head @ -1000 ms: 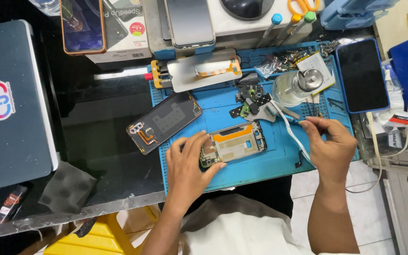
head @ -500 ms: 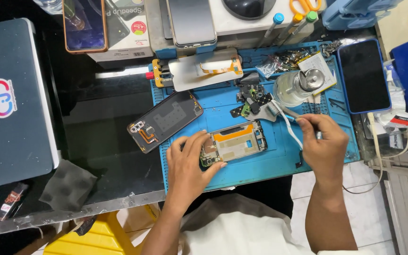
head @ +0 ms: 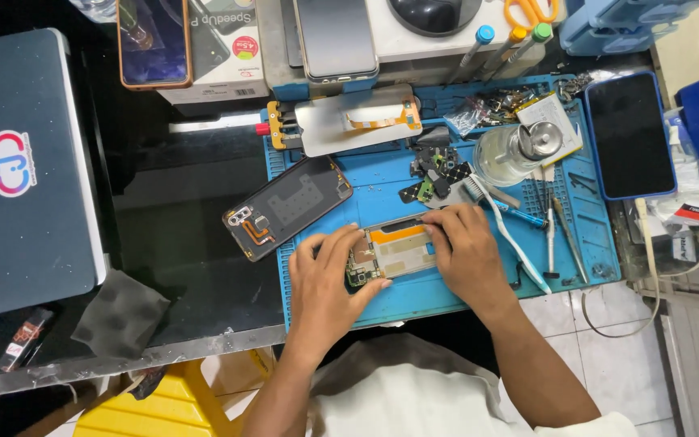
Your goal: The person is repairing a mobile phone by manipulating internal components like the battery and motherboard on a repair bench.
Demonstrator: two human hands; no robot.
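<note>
An opened phone (head: 394,251) with an orange inner plate and exposed circuit board lies on the blue work mat (head: 479,295). My left hand (head: 329,279) grips its left end, fingers curled over the board. My right hand (head: 467,251) rests on its right end, fingertips pressing the top edge. The phone's dark back cover (head: 289,206) lies apart at the mat's left edge. Small black and green parts (head: 434,174) sit just above the phone.
A clear bottle with a metal top (head: 515,154), tweezers and a blue-handled tool (head: 548,222) lie right of my hands. A phone with a dark screen (head: 629,133) sits far right. A closed laptop (head: 22,170) lies left. Boxes and more phones line the back.
My right hand has moved left from the tools beside the mat onto the right end of the opened phone. My left hand has stayed on the phone's left end.
</note>
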